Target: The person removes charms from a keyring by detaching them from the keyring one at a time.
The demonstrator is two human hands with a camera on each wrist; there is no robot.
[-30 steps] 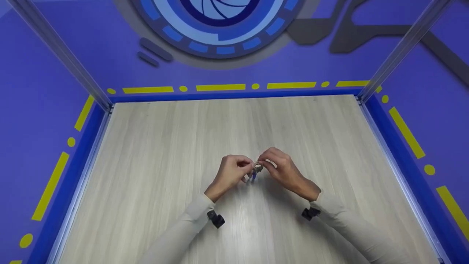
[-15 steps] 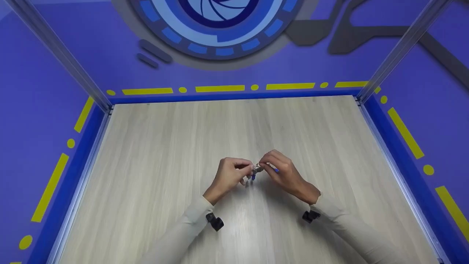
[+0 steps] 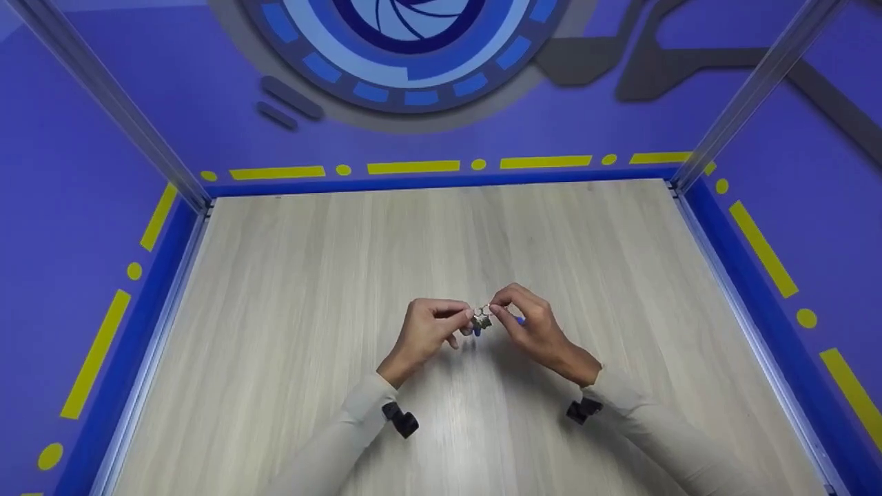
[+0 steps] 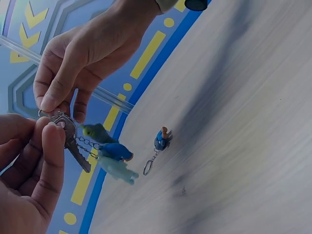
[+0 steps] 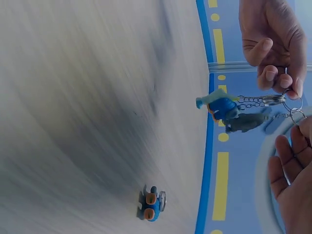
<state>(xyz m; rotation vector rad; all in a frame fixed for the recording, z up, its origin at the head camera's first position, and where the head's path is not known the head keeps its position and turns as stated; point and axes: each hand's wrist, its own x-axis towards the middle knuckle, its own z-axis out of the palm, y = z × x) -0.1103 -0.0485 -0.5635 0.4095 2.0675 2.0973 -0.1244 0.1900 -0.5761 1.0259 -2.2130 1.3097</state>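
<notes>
In the head view my left hand (image 3: 424,334) and right hand (image 3: 541,327) meet over the table, thumbs and fingertips pinching a bunch of keys (image 3: 482,321). The right wrist view shows two linked metal rings: the left fingers pinch one key ring (image 5: 292,101), the right fingertips hold the other split ring (image 5: 298,115). A key (image 4: 80,158) hangs down in the left wrist view. Beside it dangle small figure charms on chains: a green one (image 4: 96,131), a blue one (image 4: 115,151) and a pale teal one (image 4: 117,169).
A separate blue and orange figure keychain (image 4: 161,140) with its own ring lies on the wooden table (image 3: 310,275). From the head view, the right hand partly covers it. Blue walls (image 3: 441,148) with yellow marks border the table's back and sides.
My left hand has shifted slightly left and down, widening the gap between the hands, so the keys and rings show more plainly. Blue of the loose keychain now shows behind the right hand.
</notes>
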